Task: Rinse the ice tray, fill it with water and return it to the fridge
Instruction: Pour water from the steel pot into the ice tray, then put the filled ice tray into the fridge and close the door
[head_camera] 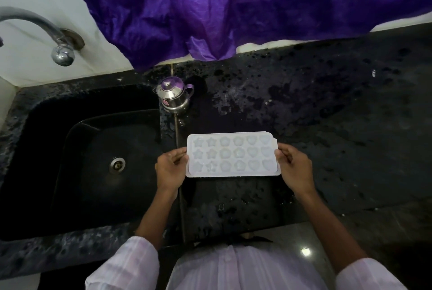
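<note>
A white ice tray (232, 154) with star, flower and heart moulds lies flat over the dark counter, just right of the sink. My left hand (169, 169) pinches its left short edge. My right hand (295, 168) pinches its right short edge. Whether the tray rests on the counter or hangs just above it I cannot tell. The moulds look pale; whether they hold water is unclear.
A black sink (77, 161) with a metal drain (117, 165) lies to the left, under a chrome tap (62, 53) on the white wall. A small steel pot (174, 93) stands behind the tray. A purple cloth (233, 9) hangs over the wet granite counter (339, 126).
</note>
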A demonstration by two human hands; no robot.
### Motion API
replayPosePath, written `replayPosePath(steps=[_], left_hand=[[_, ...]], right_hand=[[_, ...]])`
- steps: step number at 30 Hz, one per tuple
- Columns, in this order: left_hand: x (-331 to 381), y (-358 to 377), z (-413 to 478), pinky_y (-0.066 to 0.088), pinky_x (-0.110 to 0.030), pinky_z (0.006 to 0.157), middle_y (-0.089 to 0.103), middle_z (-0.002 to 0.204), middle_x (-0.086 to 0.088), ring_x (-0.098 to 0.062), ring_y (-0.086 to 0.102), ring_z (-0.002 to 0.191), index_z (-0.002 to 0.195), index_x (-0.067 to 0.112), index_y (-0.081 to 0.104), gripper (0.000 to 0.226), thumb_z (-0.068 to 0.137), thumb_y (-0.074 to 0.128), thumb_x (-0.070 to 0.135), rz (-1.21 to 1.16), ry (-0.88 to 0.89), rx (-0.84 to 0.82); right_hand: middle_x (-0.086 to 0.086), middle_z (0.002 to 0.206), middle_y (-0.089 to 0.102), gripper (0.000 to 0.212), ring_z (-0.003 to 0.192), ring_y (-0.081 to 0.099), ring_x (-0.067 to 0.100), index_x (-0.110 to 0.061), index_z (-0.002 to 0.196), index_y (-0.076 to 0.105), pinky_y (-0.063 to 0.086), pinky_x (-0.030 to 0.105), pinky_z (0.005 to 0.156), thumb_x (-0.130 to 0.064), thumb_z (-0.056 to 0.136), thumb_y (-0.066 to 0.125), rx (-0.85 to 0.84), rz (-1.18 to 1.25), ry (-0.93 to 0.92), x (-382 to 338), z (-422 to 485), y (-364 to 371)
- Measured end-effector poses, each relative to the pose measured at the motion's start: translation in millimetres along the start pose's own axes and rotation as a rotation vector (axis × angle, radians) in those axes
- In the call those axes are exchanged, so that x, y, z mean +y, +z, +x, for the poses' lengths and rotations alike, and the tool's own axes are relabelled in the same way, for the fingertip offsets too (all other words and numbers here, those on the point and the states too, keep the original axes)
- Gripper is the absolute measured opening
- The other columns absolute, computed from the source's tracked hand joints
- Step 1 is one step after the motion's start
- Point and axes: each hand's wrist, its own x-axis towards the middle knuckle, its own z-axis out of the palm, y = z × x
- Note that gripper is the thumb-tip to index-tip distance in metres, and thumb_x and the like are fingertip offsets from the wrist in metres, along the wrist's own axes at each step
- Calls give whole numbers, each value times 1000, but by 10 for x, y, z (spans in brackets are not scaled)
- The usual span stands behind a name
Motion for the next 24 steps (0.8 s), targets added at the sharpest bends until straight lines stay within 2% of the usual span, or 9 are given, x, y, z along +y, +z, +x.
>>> replayPosePath(steps=[3,6,11,15,17,19,21,23,24], left_hand=[[91,62,-58,56,-25,89,74,107,2,-4,69,93,119,7,72,26,94,66,3,-30,21,-34],[165,154,-104,58,-27,90,75,106,2,-7,71,96,118,9,73,25,94,65,4,-58,39,-85],[248,297,-186,55,-12,77,75,106,2,-2,71,93,119,9,72,26,95,64,3,-51,104,-203],[308,381,-232,59,-24,86,76,106,1,-5,72,94,119,10,72,25,95,65,5,-42,119,-348],[350,426,-258,58,-18,79,76,106,-1,-6,72,94,119,9,72,25,96,65,5,-28,145,-427],[388,480,-294,56,-11,71,76,104,1,-5,72,93,119,10,72,25,96,64,6,-8,175,-510],[426,530,-348,56,-12,71,75,103,3,-5,72,93,120,11,71,25,96,64,7,13,189,-594],[455,577,-420,57,-15,75,76,104,4,-5,73,94,120,12,71,25,96,65,8,45,212,-682],[465,604,-464,58,-17,76,76,105,4,-6,73,95,120,13,71,25,96,64,9,64,226,-723]], right_hand=[[-11,95,71,22,91,67,7,-16,115,71,53,29,88,-15,95,61,45,35,5,57,-107,-145],[-11,98,72,24,92,66,3,-17,116,70,51,21,84,-15,95,60,114,68,29,116,-254,-284],[-8,103,73,23,97,67,7,-17,115,71,53,29,89,-16,95,59,252,73,87,212,-574,-469],[-8,100,74,23,92,68,7,-17,113,72,55,31,84,-14,95,57,396,96,168,236,-938,-532],[-11,95,72,23,87,66,2,-18,111,72,54,27,80,-15,94,57,474,113,227,266,-1150,-535],[-14,94,71,23,85,64,-9,-20,110,72,51,15,77,-17,95,56,546,123,295,318,-1363,-525],[-12,94,72,23,81,61,-16,-19,111,72,44,3,69,-16,95,56,616,129,349,371,-1594,-496],[-12,94,72,23,83,63,-11,-17,112,72,45,4,68,-17,96,55,699,158,399,404,-1854,-459],[-12,95,73,24,85,65,-5,-17,113,71,49,9,71,-18,96,55,738,177,426,412,-1989,-442]])
